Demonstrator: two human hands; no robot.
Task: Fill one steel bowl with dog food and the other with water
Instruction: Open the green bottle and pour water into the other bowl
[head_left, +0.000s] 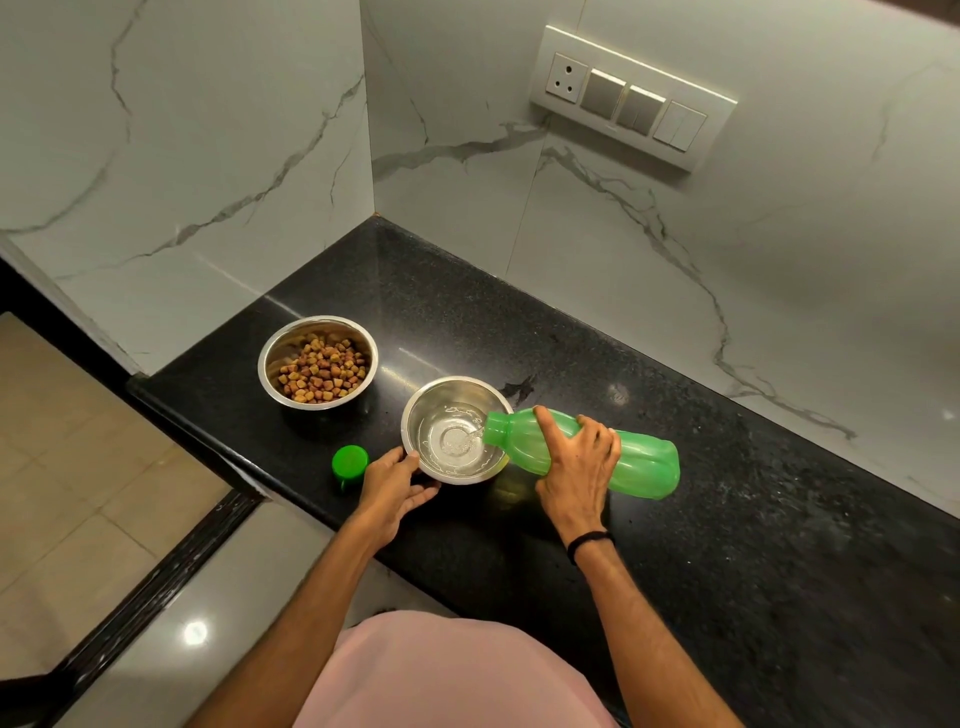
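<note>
The green bottle (641, 460) is gripped round its middle by the right hand (576, 462) and tipped nearly flat, with water (452, 441) being poured into the near steel bowl (453, 381). That bowl's edge is pinched by the left hand (392, 486). The green cap (349, 462) is parked just beside it; dog food (322, 366) is piled in the far steel bowl (280, 345).

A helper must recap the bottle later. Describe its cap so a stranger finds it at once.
On the black countertop, look at its front edge, left of the left hand holding the water bowl. The cap is a small round bright green lid, the only green thing lying loose, unlike the held bottle.
</note>
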